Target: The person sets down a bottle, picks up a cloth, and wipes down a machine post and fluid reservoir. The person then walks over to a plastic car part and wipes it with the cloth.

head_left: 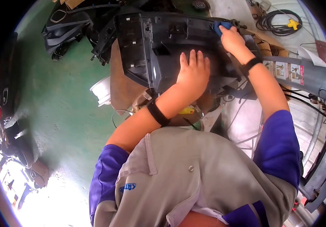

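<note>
A large black moulded plastic panel (pixel 163 72), with slots and clips along its edges, lies in front of me. My left hand (pixel 194 73) rests flat on its surface with the fingers stretched out. At the panel's far right corner, my right hand (pixel 232 41) is closed on a blue cloth (pixel 220 27) and presses it against the edge. Part of the cloth is hidden under the fingers.
Other black plastic parts (pixel 70 24) lie on the green floor (pixel 68 102) at the far left. A coiled black cable (pixel 278 23) with a yellow piece (pixel 293 24) is at the far right. A grey metal arm with warning labels (pixel 288 72) stands beside my right forearm.
</note>
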